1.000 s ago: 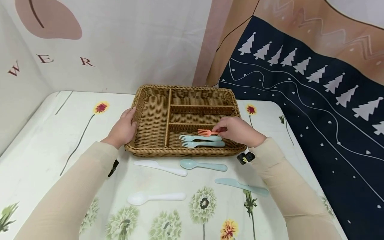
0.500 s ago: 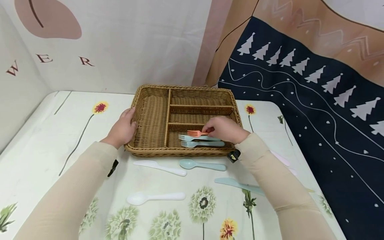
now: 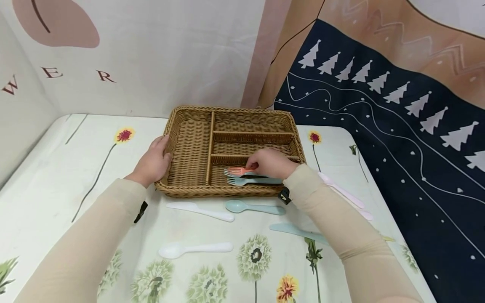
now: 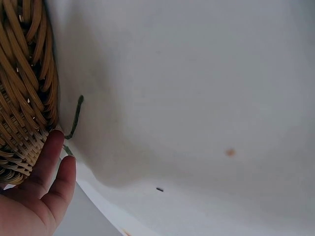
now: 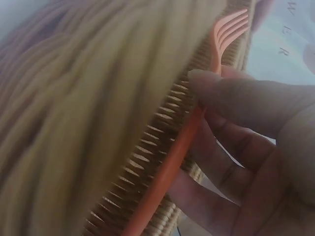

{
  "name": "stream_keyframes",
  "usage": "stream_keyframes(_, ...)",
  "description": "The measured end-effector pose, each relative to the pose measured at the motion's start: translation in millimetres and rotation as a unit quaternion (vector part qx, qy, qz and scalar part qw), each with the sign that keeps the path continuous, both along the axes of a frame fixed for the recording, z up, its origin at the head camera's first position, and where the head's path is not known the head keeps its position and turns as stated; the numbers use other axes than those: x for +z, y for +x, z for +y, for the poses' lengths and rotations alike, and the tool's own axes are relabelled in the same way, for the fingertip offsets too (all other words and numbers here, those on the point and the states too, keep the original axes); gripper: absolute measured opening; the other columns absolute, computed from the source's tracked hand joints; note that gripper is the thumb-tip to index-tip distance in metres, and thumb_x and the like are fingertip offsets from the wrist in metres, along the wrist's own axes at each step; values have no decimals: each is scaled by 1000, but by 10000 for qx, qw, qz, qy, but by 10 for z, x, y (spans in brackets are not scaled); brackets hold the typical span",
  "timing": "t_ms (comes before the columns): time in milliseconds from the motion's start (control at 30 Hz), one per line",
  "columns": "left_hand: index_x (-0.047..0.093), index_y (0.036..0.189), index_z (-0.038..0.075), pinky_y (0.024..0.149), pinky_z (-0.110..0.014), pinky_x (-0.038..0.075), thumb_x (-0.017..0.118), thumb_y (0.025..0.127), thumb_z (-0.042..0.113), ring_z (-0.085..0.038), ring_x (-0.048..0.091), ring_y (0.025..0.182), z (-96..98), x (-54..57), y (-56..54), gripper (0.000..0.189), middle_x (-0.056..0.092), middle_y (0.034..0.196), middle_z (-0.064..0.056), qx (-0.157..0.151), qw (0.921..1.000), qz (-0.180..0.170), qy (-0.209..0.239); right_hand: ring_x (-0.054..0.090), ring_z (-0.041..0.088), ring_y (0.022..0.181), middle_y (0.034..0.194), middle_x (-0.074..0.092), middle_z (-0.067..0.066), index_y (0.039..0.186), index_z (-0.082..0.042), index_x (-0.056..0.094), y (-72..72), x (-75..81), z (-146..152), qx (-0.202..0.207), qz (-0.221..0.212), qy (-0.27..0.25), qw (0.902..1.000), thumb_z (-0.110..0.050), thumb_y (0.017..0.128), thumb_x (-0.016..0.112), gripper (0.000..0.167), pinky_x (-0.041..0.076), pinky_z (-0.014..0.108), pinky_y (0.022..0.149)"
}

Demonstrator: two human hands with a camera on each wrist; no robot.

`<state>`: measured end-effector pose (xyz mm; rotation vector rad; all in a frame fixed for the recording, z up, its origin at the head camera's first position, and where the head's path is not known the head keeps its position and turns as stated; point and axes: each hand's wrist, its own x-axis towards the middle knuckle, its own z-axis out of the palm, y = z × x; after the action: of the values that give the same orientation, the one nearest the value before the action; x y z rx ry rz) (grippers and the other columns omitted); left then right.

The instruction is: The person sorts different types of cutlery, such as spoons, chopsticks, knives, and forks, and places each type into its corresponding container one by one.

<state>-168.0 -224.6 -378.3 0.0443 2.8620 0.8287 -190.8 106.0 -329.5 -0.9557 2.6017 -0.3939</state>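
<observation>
In the head view my right hand (image 3: pixel 270 163) pinches an orange fork (image 3: pixel 237 171) low over the front right compartment of a brown wicker basket (image 3: pixel 233 192). The right wrist view shows the orange fork (image 5: pixel 170 169) between thumb and fingertips, tines beyond the thumb. Two light blue forks lie in that compartment. The nearer blue fork (image 3: pixel 242 181) shows along most of its length; the other lies partly under the orange one. My left hand (image 3: pixel 151 162) rests against the basket's left side. In the left wrist view its fingers (image 4: pixel 53 152) are nearly straight at the wicker wall.
In front of the basket lie a white knife (image 3: pixel 201 210), a light blue spoon (image 3: pixel 254 207), a white spoon (image 3: pixel 195 249) and a light blue knife (image 3: pixel 295 231). Pale pink cutlery (image 3: pixel 342 191) shows past the right sleeve. Low dividers (image 3: pixel 251 136) separate the basket's compartments.
My right hand has moved left and slightly down with the orange fork, bringing its tines over those of the farther blue fork. My left hand has stayed at the basket's side.
</observation>
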Motion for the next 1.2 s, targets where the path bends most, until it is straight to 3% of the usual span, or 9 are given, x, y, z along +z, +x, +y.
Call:
stream_keyframes(667,-2,154,2,112,-62,23,28,104,15,-51,21,138,-2,10,-7,60,2,159,-24,-16,9999,-45,117,66,18,94,104,71,2,106,-13,75,14,-129,-143,-37,67,760,9971,-2,88,68,23,57,33,78)
stream_keyframes(1000,-2,154,1,112,-63,21,28,104,15,-51,20,138,-17,-3,-15,60,2,158,-25,-45,9999,9,141,67,18,89,104,72,3,104,-14,76,33,-189,-160,149,361,908,9951,1,89,63,25,57,32,72)
stream_keyframes(1200,-2,154,1,112,-62,21,28,104,15,-51,20,138,-9,-17,-21,60,2,158,-25,-59,9999,29,96,66,18,90,105,72,3,104,-14,76,40,-190,-158,80,329,967,9947,1,89,63,25,57,33,73)
